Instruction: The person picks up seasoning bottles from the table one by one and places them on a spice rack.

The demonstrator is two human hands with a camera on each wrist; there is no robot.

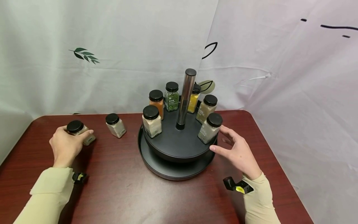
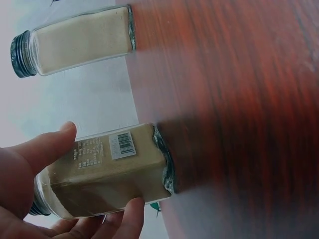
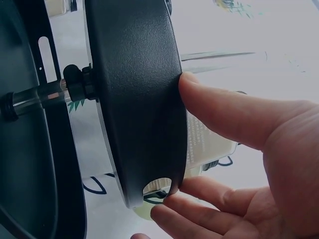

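Observation:
My left hand grips a square glass spice jar with a black lid and pale brown powder, at the table's left. In the left wrist view, the thumb lies on one side and the fingers on the other. Another spice jar of pale powder stands just right of it. My right hand touches the upper tier's edge of a black two-tier spice rack, thumb and fingers spread apart. Beside those fingers, a jar of greyish powder stands on that tier.
The upper tier also carries a cream-coloured jar, an orange one, a green one, a yellow one and an olive one. A tall post rises from its centre. A pale curtain hangs behind the table.

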